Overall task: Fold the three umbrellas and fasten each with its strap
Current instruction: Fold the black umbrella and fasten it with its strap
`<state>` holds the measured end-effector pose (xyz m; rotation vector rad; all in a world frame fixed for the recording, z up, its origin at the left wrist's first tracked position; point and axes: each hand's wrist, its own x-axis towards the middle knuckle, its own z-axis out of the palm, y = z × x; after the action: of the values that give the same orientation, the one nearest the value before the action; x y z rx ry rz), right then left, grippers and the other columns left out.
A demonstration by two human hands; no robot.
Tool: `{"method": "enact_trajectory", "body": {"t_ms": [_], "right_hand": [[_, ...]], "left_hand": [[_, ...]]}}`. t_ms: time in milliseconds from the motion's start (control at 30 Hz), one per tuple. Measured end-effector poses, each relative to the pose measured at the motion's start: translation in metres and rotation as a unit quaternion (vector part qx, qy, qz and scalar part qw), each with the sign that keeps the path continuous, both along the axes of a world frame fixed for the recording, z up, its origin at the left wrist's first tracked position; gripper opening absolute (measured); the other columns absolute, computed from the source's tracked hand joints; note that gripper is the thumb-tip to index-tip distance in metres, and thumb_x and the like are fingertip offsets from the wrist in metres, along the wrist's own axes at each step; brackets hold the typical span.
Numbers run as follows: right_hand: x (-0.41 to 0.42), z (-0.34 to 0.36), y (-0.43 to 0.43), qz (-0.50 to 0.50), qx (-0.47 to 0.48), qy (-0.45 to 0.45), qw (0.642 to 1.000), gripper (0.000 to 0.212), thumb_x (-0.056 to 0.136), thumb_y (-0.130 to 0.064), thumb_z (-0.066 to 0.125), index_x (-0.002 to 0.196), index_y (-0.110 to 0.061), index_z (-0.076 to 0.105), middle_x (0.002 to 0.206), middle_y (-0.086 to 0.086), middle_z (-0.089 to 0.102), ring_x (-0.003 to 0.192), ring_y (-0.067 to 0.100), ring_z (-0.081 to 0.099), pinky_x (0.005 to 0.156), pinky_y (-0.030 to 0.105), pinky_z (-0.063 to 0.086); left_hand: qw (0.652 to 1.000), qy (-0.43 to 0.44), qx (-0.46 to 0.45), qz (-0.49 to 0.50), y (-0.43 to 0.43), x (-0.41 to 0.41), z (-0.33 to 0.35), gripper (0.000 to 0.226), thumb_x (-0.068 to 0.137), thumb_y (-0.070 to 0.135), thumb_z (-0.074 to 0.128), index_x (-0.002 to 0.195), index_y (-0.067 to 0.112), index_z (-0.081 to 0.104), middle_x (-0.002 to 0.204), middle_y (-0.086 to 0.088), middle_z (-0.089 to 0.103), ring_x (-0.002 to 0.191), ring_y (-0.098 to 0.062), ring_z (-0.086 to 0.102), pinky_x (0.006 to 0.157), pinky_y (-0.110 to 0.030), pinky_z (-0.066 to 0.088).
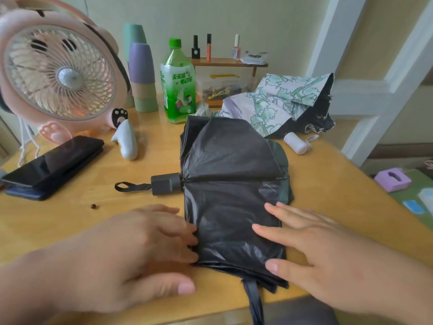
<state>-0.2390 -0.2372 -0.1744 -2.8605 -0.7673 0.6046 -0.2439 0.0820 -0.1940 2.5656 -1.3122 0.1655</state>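
On the wooden table, toward its near edge, the black umbrella lies collapsed but unrolled, canopy panels spread flat, grey handle pointing to the person's left. Left hand rests with relaxed, lightly bent fingers, tips touching the canopy's left edge, gripping nothing that I can see. Right hand lies flat and spread, fingers straight, pressing the near right part of the fabric. Closing strap hangs off the near table edge, unfastened. Floral umbrella sits crumpled and unfastened at the back right, white handle toward the camera; a third umbrella is not identifiable. Judgement: step in hand is smoothing and aligning the black panels ahead of rolling; task is early, nothing strapped. Next move calls for stacking the pleats evenly, rolling tight around the shaft toward the strap side, keeping one hand on the roll while the other brings the strap around
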Motion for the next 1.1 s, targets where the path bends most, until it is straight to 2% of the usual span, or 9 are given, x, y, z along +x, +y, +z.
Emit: {"method": "enact_trajectory", "body": {"t_ms": [133, 233, 333, 433, 500, 733, 867, 967, 1100], "right_hand": [[0.015, 0.024, 0.005, -0.060, 0.029, -0.035, 0.997, 0.045, 0.091, -0.070, 0.049, 0.135, -0.060, 0.051, 0.147, -0.047, 0.032, 0.135, -0.022, 0.028, 0.111, 0.015, 0.029], [0.053, 0.026, 0.020, -0.165, 0.230, -0.143, 0.948, 0.022, 0.089, -0.048, 0.067, 0.108, -0.039, 0.074, 0.100, -0.026, 0.072, 0.093, -0.014, 0.061, 0.080, 0.004, 0.045], [0.099, 0.016, 0.027, -0.247, 0.392, -0.217, 0.859, 0.015, 0.089, -0.023, 0.076, 0.103, -0.025, 0.074, 0.096, -0.012, 0.074, 0.086, -0.005, 0.066, 0.073, 0.002, 0.045], [0.127, 0.007, 0.030, -0.315, 0.450, -0.152, 0.821, 0.035, 0.085, -0.020, 0.079, 0.119, -0.024, 0.069, 0.107, -0.007, 0.072, 0.094, 0.008, 0.069, 0.082, 0.024, 0.055], [0.133, 0.000, 0.031, -0.335, 0.479, -0.107, 0.804, 0.045, 0.084, -0.017, 0.081, 0.127, -0.021, 0.066, 0.110, -0.005, 0.071, 0.095, 0.010, 0.069, 0.073, 0.024, 0.050], [0.120, -0.007, 0.027, -0.293, 0.585, -0.067, 0.753, 0.063, 0.078, -0.003, 0.083, 0.133, -0.023, 0.059, 0.107, 0.000, 0.075, 0.098, 0.019, 0.072, 0.085, 0.029, 0.050], [0.098, 0.000, 0.021, -0.251, 0.630, -0.014, 0.734, 0.072, 0.072, -0.002, 0.083, 0.134, -0.025, 0.054, 0.109, 0.011, 0.076, 0.099, 0.033, 0.075, 0.087, 0.044, 0.058], [0.080, 0.002, 0.017, -0.210, 0.654, 0.032, 0.726, 0.071, 0.082, 0.011, 0.071, 0.141, -0.020, 0.047, 0.105, 0.016, 0.077, 0.096, 0.033, 0.076, 0.077, 0.033, 0.060], [0.069, 0.001, 0.016, -0.185, 0.670, 0.101, 0.712, 0.095, 0.071, 0.000, 0.075, 0.154, -0.027, 0.037, 0.106, 0.019, 0.076, 0.096, 0.028, 0.075, 0.077, 0.033, 0.062]], "left_hand": [[0.977, 0.055, -0.167, 0.123, -0.020, 0.030, 0.018, 0.034, 0.098, 0.055, 0.057, 0.089, 0.028, 0.077, 0.078, 0.022, 0.072, 0.070, 0.003, 0.067, 0.060, -0.015, 0.049], [0.874, -0.022, -0.315, 0.370, -0.036, 0.065, 0.026, 0.018, 0.088, 0.044, 0.072, 0.080, 0.027, 0.071, 0.068, 0.012, 0.066, 0.067, 0.001, 0.061, 0.055, -0.008, 0.040], [0.852, 0.044, -0.263, 0.450, -0.043, 0.092, 0.035, 0.039, 0.080, 0.044, 0.080, 0.114, 0.028, 0.069, 0.097, 0.012, 0.066, 0.084, -0.005, 0.064, 0.075, -0.021, 0.049], [0.854, 0.125, -0.228, 0.451, -0.049, 0.096, 0.029, 0.064, 0.077, 0.040, 0.085, 0.134, 0.024, 0.061, 0.108, 0.008, 0.064, 0.094, -0.017, 0.066, 0.084, -0.029, 0.049], [0.844, 0.144, -0.256, 0.448, -0.051, 0.097, 0.021, 0.066, 0.078, 0.035, 0.086, 0.137, 0.025, 0.059, 0.106, 0.009, 0.062, 0.091, -0.016, 0.065, 0.079, -0.028, 0.048], [0.866, 0.124, -0.301, 0.379, -0.049, 0.090, 0.022, 0.051, 0.082, 0.029, 0.083, 0.130, 0.027, 0.064, 0.075, 0.013, 0.070, 0.064, 0.002, 0.060, 0.068, -0.016, 0.047], [0.885, 0.108, -0.256, 0.374, -0.048, 0.085, 0.023, 0.011, 0.086, 0.029, 0.078, 0.096, 0.029, 0.074, 0.066, 0.009, 0.059, 0.057, 0.001, 0.054, 0.053, -0.011, 0.037], [0.895, 0.086, -0.252, 0.358, -0.047, 0.080, 0.025, 0.018, 0.081, 0.033, 0.082, 0.094, 0.034, 0.069, 0.083, 0.012, 0.061, 0.073, 0.001, 0.057, 0.063, -0.013, 0.040], [0.905, 0.094, -0.261, 0.323, -0.047, 0.078, 0.026, 0.029, 0.076, 0.036, 0.086, 0.090, 0.034, 0.061, 0.107, 0.012, 0.064, 0.087, 0.001, 0.058, 0.080, -0.019, 0.047]]}}
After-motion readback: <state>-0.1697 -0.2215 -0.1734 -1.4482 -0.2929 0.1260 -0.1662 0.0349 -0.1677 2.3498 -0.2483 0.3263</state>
